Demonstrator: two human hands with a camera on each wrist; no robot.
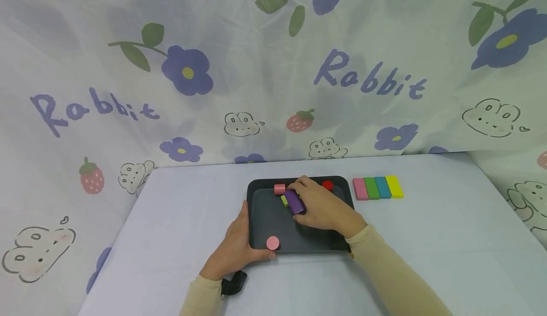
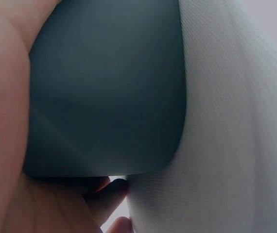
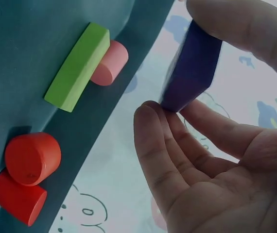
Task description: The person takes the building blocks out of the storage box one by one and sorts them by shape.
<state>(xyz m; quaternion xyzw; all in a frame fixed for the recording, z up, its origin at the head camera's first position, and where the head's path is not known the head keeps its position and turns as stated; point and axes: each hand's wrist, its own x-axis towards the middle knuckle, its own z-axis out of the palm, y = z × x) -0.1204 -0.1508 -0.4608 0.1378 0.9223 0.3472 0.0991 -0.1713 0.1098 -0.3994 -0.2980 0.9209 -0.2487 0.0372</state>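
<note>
My right hand pinches a purple block between thumb and fingers, above the back middle of a dark tray. Inside the tray, a light green block touches a pink cylinder near the back wall. Two red cylinders touch each other there, farther right in the head view. Another pink cylinder is at the tray's front left. My left hand holds that front left corner, thumb along the front edge and fingers along the left side. In the left wrist view the tray's wall hides part of the fingers.
Pink, green, blue and yellow blocks lie side by side on the white table, right of the tray. Behind the table hangs a printed cloth. A black device sits at my left wrist.
</note>
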